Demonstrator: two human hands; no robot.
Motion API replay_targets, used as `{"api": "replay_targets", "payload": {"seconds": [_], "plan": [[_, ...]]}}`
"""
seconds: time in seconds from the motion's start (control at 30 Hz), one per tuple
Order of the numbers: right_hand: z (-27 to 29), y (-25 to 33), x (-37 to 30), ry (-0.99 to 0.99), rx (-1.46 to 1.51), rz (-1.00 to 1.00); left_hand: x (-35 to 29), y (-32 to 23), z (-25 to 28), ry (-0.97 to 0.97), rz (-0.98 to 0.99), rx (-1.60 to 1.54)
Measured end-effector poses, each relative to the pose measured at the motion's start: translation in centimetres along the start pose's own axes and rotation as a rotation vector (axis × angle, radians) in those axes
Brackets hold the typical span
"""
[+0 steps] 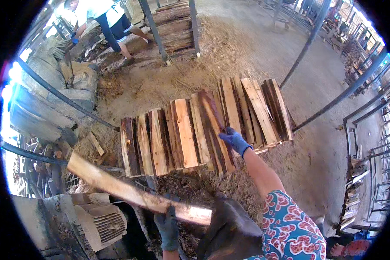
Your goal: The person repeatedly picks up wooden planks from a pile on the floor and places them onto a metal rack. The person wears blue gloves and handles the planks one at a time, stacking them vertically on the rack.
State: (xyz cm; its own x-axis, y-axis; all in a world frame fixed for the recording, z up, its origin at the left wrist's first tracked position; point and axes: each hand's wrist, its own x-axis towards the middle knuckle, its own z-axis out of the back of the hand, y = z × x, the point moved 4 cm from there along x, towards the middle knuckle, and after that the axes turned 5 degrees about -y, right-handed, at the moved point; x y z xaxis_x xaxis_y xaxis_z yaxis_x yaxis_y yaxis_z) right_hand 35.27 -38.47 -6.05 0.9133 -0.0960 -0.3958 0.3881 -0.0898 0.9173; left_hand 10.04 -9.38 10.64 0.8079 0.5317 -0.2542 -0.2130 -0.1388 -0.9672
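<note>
My left hand [167,227], in a dark glove, is closed around a long pale board [117,186] near its right end. The board slants up to the left, in front of a row of wooden slabs [184,134]. In a blue glove, my right hand [235,141] has its fingers closed on the edge of a brown bark-edged slab [214,115] lying on that row. The slabs lie side by side, some showing pale cut faces and others dark bark.
Metal posts [310,39] [342,95] rise around the row. A finned motor [104,225] stands at the lower left. At the upper left, a person [112,21] bends near machinery. Another rack of slabs [173,28] stands at the back. Sawdust covers the ground [229,47].
</note>
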Motion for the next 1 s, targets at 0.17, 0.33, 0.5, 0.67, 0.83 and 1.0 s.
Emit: {"api": "replay_targets", "payload": {"seconds": [0.17, 0.33, 0.5, 0.67, 0.83, 1.0], "plan": [[3.5, -7.1, -0.6, -0.125, -0.441, 0.091, -2.2, 0.4, 8.9, -0.407, 0.036, -0.145], [-3.7, -13.6, -13.6, 0.738, -0.835, 0.053, -9.4, -2.1, 21.7, -0.741, -0.145, -0.381], [-14.5, -18.0, -24.6, 1.032, -0.394, -0.633, -21.6, -4.8, 34.5, -1.228, -0.443, -0.201], [-25.2, -16.7, -32.5, 1.25, -0.401, -0.701, -35.3, -10.0, 48.3, -1.573, -0.542, 0.203], [-32.5, -12.8, -38.7, 1.161, -0.328, -0.707, -42.6, -14.1, 62.8, -1.762, 0.096, 1.166], [-35.6, -11.7, -42.6, 1.209, -0.439, -0.706, -32.4, -15.1, 69.4, -1.498, 0.086, 1.244]]}}
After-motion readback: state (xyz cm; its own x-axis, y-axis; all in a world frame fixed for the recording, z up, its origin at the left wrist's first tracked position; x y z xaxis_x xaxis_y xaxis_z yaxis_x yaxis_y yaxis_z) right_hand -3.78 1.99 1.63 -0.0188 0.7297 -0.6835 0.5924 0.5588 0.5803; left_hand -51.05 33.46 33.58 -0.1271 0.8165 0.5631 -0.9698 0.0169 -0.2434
